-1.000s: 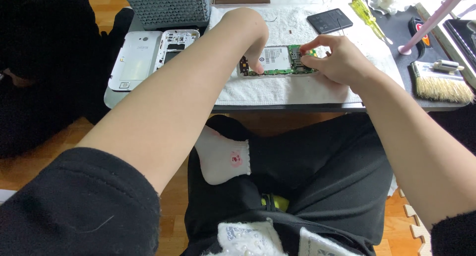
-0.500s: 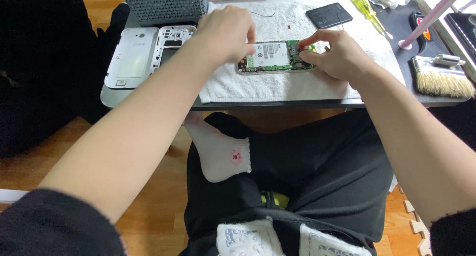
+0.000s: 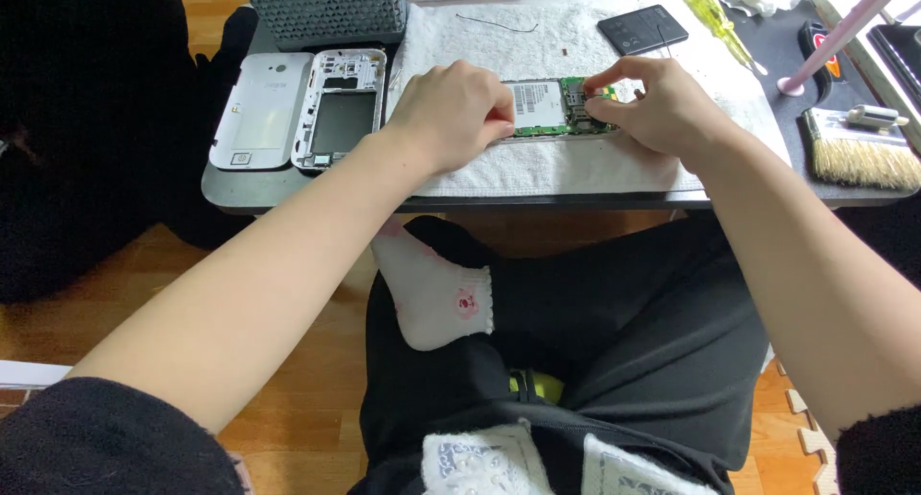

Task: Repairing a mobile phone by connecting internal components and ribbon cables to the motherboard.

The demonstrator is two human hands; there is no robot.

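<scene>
An opened phone body with a green circuit board (image 3: 549, 107) lies on a white towel (image 3: 537, 169) on the low table. My left hand (image 3: 451, 111) grips its left end, fingers curled over the edge. My right hand (image 3: 652, 106) pinches at the board's right end with thumb and forefinger; what sits between the fingertips is hidden.
A white back cover (image 3: 259, 111) and a white inner frame (image 3: 341, 106) lie left of the towel. A black battery (image 3: 641, 29) and a yellow screwdriver (image 3: 715, 20) are behind. A brush (image 3: 859, 159) lies at the right. A grey perforated box (image 3: 326, 11) stands at the back left.
My left hand has slid left along the board, from pressing its middle to gripping its left end. The view has shifted slightly; my right hand stays at the right end.
</scene>
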